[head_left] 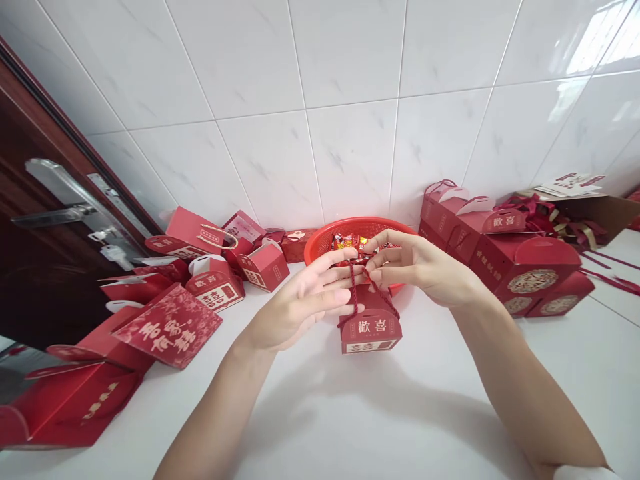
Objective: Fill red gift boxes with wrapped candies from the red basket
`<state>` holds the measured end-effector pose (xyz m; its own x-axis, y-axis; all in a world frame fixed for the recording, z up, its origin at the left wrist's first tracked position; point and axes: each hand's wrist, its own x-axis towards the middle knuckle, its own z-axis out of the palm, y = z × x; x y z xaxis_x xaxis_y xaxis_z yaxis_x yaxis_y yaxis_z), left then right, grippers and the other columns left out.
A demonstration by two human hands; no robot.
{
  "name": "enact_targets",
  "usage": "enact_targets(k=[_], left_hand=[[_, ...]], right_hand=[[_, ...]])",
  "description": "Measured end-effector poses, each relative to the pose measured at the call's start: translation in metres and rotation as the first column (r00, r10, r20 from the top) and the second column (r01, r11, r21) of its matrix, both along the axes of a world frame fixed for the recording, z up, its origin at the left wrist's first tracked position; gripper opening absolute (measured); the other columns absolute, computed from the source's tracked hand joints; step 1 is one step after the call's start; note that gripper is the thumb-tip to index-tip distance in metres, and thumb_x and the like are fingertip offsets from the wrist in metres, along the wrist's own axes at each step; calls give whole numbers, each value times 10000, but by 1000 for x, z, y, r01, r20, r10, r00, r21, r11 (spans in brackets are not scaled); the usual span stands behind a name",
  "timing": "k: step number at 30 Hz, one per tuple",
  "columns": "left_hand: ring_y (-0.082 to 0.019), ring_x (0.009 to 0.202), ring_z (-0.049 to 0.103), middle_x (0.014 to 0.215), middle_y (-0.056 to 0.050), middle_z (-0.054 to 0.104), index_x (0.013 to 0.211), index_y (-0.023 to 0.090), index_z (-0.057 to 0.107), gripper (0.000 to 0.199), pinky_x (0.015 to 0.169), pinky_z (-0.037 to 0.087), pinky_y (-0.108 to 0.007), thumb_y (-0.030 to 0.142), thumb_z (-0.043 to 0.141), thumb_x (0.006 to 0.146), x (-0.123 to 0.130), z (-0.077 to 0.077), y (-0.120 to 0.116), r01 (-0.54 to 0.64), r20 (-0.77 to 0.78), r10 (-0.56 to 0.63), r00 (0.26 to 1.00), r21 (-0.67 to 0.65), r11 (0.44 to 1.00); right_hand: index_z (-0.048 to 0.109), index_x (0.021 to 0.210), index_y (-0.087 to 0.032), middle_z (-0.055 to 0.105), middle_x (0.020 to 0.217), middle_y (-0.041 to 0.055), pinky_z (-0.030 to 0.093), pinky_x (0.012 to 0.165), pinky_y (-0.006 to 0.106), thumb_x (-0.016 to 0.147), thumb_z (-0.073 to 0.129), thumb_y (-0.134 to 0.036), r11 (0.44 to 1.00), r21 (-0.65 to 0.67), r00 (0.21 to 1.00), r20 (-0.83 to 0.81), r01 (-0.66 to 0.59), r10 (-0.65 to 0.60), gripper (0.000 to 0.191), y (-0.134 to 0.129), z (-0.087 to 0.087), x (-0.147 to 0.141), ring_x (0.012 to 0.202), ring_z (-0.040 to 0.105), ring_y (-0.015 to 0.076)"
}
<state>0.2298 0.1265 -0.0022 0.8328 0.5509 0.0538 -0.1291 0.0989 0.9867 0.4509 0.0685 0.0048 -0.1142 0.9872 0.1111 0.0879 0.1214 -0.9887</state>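
Note:
A small red gift box (371, 327) with white characters stands on the white table, in front of a red plastic basket (320, 241). Dark red cords (354, 290) rise from its top. My left hand (315, 297) is at the left cord, its fingers partly spread and the cord running past the fingertips. With thumb and fingers pinched together, my right hand (413, 267) grips the right-hand cord above the box. Wrapped candies (350, 241) show in the basket behind my fingers.
Red gift boxes (170, 323) crowd the left side near a dark door with a metal handle (75, 193). More red boxes (530, 270) are stacked at the right, beside a cardboard box (617, 213) with ribbons and cards. A tiled wall (350, 153) rises behind.

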Motion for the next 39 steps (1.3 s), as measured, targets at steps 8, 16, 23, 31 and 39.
enact_targets(k=[8, 16, 23, 31, 39], left_hand=[[-327, 1408, 426, 1401, -103, 563, 1444, 299, 485, 688, 1106, 406, -508, 193, 716, 805, 6, -1, -17, -96, 68, 105, 992, -125, 987], [-294, 1462, 373, 1489, -80, 509, 1483, 329, 450, 754, 1147, 379, -458, 70, 639, 800, 19, -8, -30, -74, 118, 99, 988, -205, 976], [-295, 1388, 476, 1458, -89, 537, 1524, 341, 373, 789, 1135, 402, -474, 153, 674, 820, 17, -12, -20, -63, -53, 62, 997, -17, 998], [-254, 964, 648, 1112, -52, 692, 1551, 325, 279, 879, 849, 508, -377, 275, 723, 794, 21, -20, -17, -72, -360, 348, 866, 598, 799], [-232, 697, 593, 699, 41, 553, 1508, 246, 231, 854, 610, 383, -292, 229, 662, 771, 29, -32, -11, 76, -493, 406, 769, 701, 709]], right_hand=[[589, 1054, -233, 691, 948, 22, 601, 798, 351, 698, 774, -175, 999, 42, 999, -52, -10, 12, 405, -6, -5, -12, 917, 697, 193], [573, 1048, -210, 642, 829, -1, 542, 601, 279, 706, 663, -132, 984, 136, 971, 196, 111, -137, 363, -2, -14, -23, 748, 667, 169], [557, 1012, -215, 638, 749, -21, 486, 603, 267, 693, 586, -94, 976, 167, 902, 385, 139, -194, 343, -2, -14, -22, 688, 639, 153], [504, 944, -219, 629, 712, -29, 416, 562, 251, 681, 571, -83, 983, 151, 868, 468, 107, -166, 304, 7, -22, -22, 655, 613, 149], [444, 875, -227, 625, 747, -21, 368, 592, 263, 708, 585, -80, 993, 64, 730, 673, 102, -119, 263, 13, -23, -21, 722, 599, 174]])
